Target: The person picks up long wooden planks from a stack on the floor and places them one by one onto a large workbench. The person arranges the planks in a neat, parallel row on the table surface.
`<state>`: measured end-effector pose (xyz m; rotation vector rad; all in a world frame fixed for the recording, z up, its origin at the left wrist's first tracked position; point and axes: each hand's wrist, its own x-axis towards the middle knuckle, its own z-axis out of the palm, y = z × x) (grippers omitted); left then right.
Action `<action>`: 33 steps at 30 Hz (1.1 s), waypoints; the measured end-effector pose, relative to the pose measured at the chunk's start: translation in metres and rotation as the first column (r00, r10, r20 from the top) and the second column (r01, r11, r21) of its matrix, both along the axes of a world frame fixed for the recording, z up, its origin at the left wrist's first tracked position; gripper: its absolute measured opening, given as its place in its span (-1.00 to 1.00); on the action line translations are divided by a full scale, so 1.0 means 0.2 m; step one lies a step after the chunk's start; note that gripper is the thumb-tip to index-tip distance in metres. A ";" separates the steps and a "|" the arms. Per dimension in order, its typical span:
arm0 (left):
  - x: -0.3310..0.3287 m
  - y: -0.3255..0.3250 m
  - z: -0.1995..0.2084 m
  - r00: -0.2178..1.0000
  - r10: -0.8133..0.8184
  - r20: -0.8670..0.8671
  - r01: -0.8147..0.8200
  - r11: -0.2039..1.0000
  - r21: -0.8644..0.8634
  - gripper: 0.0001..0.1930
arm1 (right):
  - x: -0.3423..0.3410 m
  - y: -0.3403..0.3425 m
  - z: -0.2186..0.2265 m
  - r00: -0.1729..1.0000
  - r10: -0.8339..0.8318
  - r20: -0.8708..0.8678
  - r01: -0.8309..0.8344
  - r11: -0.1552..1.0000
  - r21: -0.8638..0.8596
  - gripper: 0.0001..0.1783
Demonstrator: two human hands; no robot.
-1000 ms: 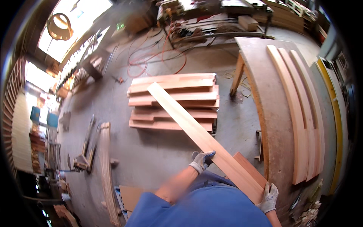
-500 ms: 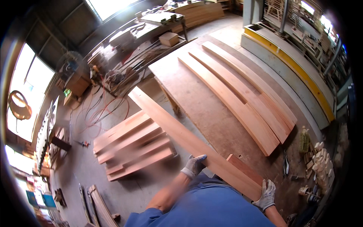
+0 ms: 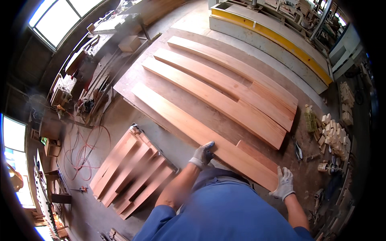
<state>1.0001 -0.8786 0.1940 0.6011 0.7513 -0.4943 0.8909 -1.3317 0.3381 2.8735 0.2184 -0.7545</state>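
A long, pale wooden board [image 3: 191, 127] lies at a slant along the near edge of the worktable [image 3: 134, 94]. My left hand [image 3: 202, 155], in a grey-white glove with dark fingertips, grips the board's near edge around its middle. At the board's right end is my right hand [image 3: 284, 183], gloved too, its fingers around the end. A shorter reddish piece of wood [image 3: 258, 156] shows just beyond the board, close to my right hand. Farther across the table lie a near plank [image 3: 209, 94], a middle plank [image 3: 205, 72] and a far plank [image 3: 225, 60].
At the left, a stack of planks [image 3: 136, 168] stands low beside the table. Small wood blocks [image 3: 335, 136], a green bundle [image 3: 309, 116] and pliers [image 3: 298, 150] are at the table's right. A yellow-striped machine [image 3: 273, 38] stands beyond. Hoses [image 3: 82, 160] cross the floor.
The board's far end has swung right, from over the floor beside the table to over the tabletop. Both hands remain on the board. My view has turned rightward.
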 end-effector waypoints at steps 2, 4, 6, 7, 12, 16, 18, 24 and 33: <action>0.04 0.05 -0.06 1.000 -0.030 0.003 0.030 0.998 0.060 -0.63 | 0.08 0.03 -0.01 1.000 -0.003 0.013 0.003 1.000 -0.009 0.65; 0.11 0.05 -0.01 0.990 -0.116 -0.083 0.122 0.989 0.080 -0.65 | 0.17 0.09 0.06 0.999 -0.032 0.030 0.031 0.999 0.038 0.60; 0.15 0.11 -0.03 0.940 -0.339 -0.037 0.338 0.941 -0.038 -0.68 | 0.25 0.04 -0.01 0.997 0.004 0.080 -0.013 0.993 0.115 0.53; 0.13 0.11 -0.01 0.912 -0.409 -0.018 0.409 0.912 0.001 -0.69 | 0.24 0.00 -0.13 0.972 0.063 0.226 -0.086 0.992 0.095 0.43; 0.04 0.18 0.01 0.873 -0.483 -0.065 0.447 0.739 0.504 -0.72 | 0.22 0.07 -0.28 0.998 -0.060 0.009 0.056 0.971 0.231 0.13; 0.02 0.16 0.11 0.877 -0.478 0.043 0.231 0.500 0.834 -0.62 | 0.16 -0.02 -0.39 0.979 -0.166 0.121 0.133 0.960 0.247 0.10; 0.05 0.11 0.14 0.874 -0.461 0.150 0.009 0.326 0.945 -0.61 | 0.13 -0.07 -0.40 0.957 -0.260 0.133 0.226 0.948 0.225 0.14; 0.24 0.01 0.18 0.570 -0.799 -0.193 -0.229 -0.380 0.896 -0.20 | 0.09 -0.17 -0.46 0.888 -0.458 -0.027 0.448 0.852 0.271 0.32; 0.34 -0.23 0.28 0.371 -0.781 -0.503 -0.050 -0.558 0.829 0.23 | 0.12 -0.13 -0.49 0.869 -0.487 -0.090 0.495 0.853 0.162 0.32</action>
